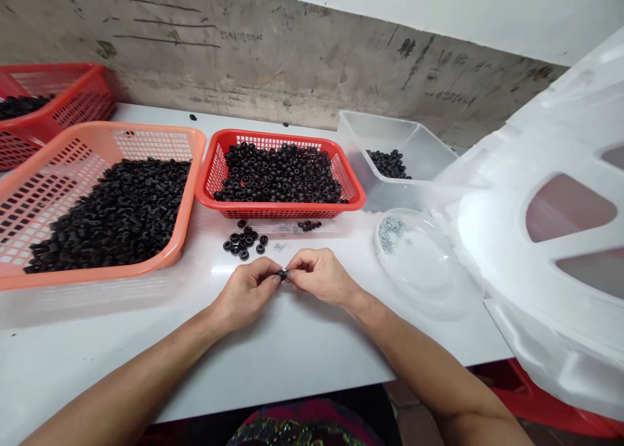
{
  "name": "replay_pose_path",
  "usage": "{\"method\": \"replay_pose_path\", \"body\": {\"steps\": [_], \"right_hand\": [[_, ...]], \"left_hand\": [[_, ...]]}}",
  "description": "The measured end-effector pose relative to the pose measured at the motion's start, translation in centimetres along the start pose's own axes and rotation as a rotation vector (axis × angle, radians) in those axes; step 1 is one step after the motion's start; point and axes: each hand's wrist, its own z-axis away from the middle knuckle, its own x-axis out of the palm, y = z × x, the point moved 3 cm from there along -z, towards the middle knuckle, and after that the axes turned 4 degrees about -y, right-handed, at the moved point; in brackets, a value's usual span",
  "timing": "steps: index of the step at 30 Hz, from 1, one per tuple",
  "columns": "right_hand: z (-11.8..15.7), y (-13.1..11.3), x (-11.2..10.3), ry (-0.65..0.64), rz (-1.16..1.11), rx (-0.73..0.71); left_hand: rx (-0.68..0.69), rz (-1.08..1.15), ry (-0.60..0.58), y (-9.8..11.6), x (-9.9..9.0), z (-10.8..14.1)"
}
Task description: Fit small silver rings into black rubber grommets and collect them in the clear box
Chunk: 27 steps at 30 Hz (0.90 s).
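Note:
Just above the table's middle, my left hand (247,291) pinches a small black part (282,275) between thumb and fingertips. My right hand (319,275) meets it from the other side, its thumb and forefinger closed at the same part; whether a tiny piece sits in those fingertips is too small to tell. Beyond the hands lies a loose group of round black rings (245,239). Beside them are a scatter of tiny metal pieces (281,246) and a few small black parts (309,225).
A red basket (280,206) of black rings stands behind the hands. An orange basket (181,238) of black parts is left, another red basket (88,101) behind it. Rightward are a clear bin (414,144), a clear lid (429,270) with tiny metal pieces and a large white plastic object (492,225).

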Motion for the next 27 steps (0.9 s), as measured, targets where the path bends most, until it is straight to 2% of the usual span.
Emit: {"method": "replay_pose_path", "body": {"steps": [3,7,9,14,19,24,27], "right_hand": [[0.1,0.0,0.4,0.027,0.082,-0.038],[0.6,-0.4,0.8,0.07,0.252,-0.165],[0.7,-0.6,0.6,0.062,0.242,-0.176],[-0.1,0.2,-0.4,-0.2,-0.243,-0.006],[-0.6,1.3,-0.6,-0.323,-0.448,0.03],[-0.7,2.3,0.4,-0.499,-0.638,0.014],[-0.8,2.5,0.5,-0.538,-0.714,-0.01]], "left_hand": [[-0.019,0.005,0.011,-0.2,0.1,0.0],[0.001,-0.05,0.06,-0.5,0.1,0.2],[0.033,-0.092,0.077,-0.4,0.2,0.3],[0.149,-0.139,0.013,0.1,0.7,0.5],[0.268,-0.24,-0.026,0.3,0.9,0.5],[0.416,-0.388,0.047,0.3,0.6,0.3],[0.453,-0.433,0.121,0.3,0.5,0.2]]}}
